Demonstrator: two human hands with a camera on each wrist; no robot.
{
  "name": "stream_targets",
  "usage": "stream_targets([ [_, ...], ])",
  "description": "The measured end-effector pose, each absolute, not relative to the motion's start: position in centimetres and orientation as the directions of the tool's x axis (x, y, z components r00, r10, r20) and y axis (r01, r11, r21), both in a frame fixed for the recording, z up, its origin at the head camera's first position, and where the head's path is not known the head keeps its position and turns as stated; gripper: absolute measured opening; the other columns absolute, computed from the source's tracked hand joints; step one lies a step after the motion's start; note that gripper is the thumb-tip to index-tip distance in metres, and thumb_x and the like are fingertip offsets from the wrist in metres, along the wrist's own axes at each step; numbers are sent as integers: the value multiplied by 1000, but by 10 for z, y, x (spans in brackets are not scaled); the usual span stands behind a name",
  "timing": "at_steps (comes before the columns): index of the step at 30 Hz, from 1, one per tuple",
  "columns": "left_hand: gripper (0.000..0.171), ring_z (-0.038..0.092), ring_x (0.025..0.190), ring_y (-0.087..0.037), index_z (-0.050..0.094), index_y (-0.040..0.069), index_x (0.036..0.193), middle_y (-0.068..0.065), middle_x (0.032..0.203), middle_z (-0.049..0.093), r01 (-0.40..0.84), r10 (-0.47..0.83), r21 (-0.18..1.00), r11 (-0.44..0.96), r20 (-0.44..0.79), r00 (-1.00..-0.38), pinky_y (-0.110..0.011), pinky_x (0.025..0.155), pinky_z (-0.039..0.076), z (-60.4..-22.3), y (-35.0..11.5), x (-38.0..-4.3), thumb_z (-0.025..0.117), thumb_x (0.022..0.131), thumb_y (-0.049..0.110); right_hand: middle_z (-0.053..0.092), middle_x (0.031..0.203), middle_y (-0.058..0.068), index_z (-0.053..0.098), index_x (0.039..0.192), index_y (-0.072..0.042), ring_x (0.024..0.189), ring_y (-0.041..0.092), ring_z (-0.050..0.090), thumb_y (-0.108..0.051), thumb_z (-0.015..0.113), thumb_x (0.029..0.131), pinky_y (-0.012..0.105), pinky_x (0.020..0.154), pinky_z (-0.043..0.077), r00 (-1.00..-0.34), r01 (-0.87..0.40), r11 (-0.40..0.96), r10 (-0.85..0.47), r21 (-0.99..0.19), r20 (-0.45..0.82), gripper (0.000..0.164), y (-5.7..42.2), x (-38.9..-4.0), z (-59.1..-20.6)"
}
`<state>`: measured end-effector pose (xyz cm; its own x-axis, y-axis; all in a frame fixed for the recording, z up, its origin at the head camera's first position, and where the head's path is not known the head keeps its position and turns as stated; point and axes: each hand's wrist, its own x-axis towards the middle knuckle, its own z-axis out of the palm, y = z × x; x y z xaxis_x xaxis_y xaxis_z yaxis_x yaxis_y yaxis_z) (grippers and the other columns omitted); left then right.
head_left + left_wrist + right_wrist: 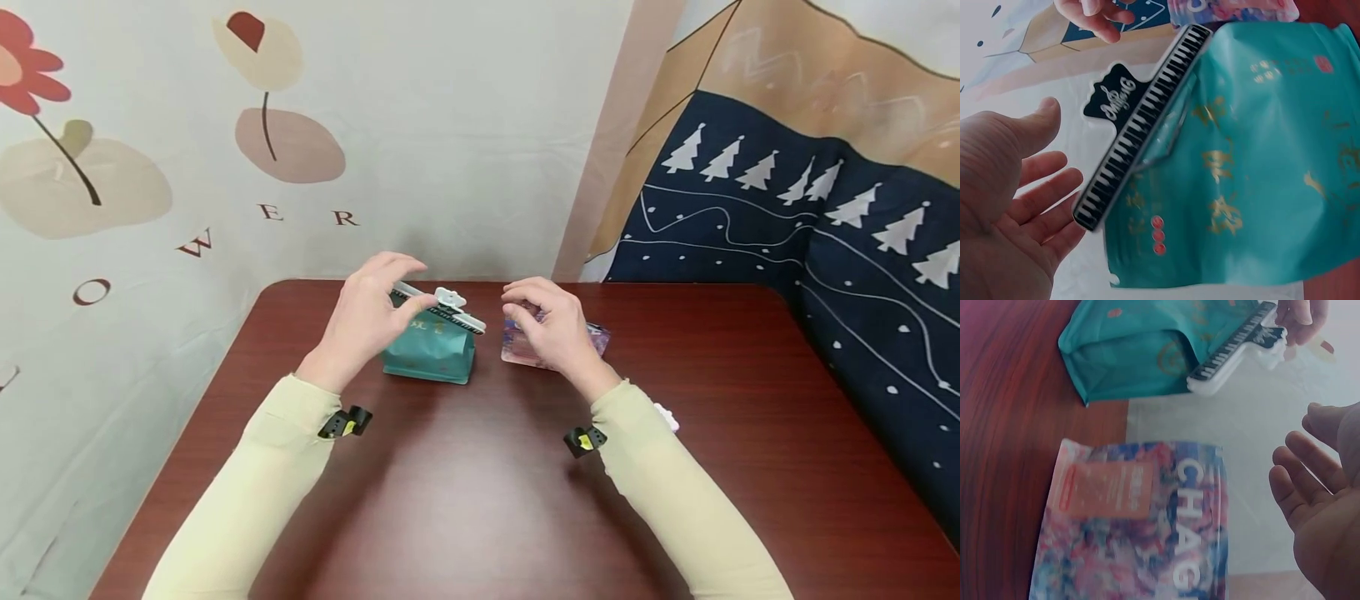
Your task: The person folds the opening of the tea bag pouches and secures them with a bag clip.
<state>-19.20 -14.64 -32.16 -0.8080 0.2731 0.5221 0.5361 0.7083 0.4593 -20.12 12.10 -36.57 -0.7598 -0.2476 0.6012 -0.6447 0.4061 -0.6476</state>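
A teal pouch with gold lettering stands on the table, a long sealing clip with a piano-key pattern across its top. My left hand is beside the clip, thumb and fingers spread apart; in the left wrist view its fingertips lie right by the clip's lower end. To the right is a colourful pouch with white letters. Over it in the head view hovers my right hand, fingers loosely bent, with nothing between thumb and fingers. The right wrist view shows this hand apart from the colourful pouch.
The dark red wooden table reaches back to a pale printed curtain. A navy cloth with white trees hangs along the right. A small white object shows partly from behind the right sleeve.
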Motion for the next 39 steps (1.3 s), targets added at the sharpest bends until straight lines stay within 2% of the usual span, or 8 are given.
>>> stream_targets([
  [5,37,62,118,-27,72,5,121,-8,124,68,546,282,454,704,527,-802,-45,93,53,-319,-139,-190,83,89,19,75,112,11,78,104,-3,98,21,68,-3,75,93,27,79,53,-758,-642,436,-237,-631,608,11,135,-199,-365],
  [12,39,62,113,-27,71,4,122,-8,125,68,581,312,443,683,542,-780,-42,86,54,-314,-125,-189,84,88,19,74,112,11,78,106,-3,89,20,65,-2,75,93,38,74,55,-770,-622,463,-214,-632,601,13,156,-197,-363],
  [16,40,62,109,-27,71,3,124,-9,126,68,593,342,436,678,527,-778,-40,85,54,-313,-116,-189,83,89,20,75,113,11,78,106,-3,84,19,63,-2,75,93,27,72,52,-781,-602,488,-195,-632,593,14,167,-195,-363],
  [19,41,62,111,-28,70,3,125,-10,128,67,595,362,426,682,509,-780,-41,86,55,-313,-109,-189,82,91,21,75,113,11,78,107,-3,84,19,62,-3,75,93,19,71,49,-789,-589,500,-187,-635,585,14,174,-193,-363],
  [25,42,60,119,-29,69,4,128,-11,129,66,603,396,418,680,483,-781,-44,94,54,-316,-96,-190,80,92,22,75,114,11,78,109,-4,84,19,62,-3,75,93,16,72,47,-791,-581,517,-175,-629,587,16,188,-191,-366],
  [30,39,61,114,-27,69,5,128,-10,128,66,623,422,420,660,480,-769,-40,91,55,-320,-85,-191,78,94,23,75,113,11,78,109,-3,83,18,62,-2,75,92,25,71,51,-792,-570,537,-157,-622,590,17,198,-190,-368],
  [33,38,61,113,-26,70,5,127,-10,127,66,629,429,422,653,479,-766,-40,90,55,-322,-79,-192,77,95,23,75,113,12,78,110,-3,84,18,62,-3,75,93,27,72,53,-801,-554,550,-151,-624,579,18,202,-189,-369],
  [39,37,60,122,-26,70,4,127,-10,127,67,636,443,425,644,471,-763,-42,101,52,-325,-68,-192,76,95,20,74,114,14,77,112,-2,88,22,65,-2,75,93,13,75,47,-816,-527,574,-135,-627,563,20,210,-189,-373],
])
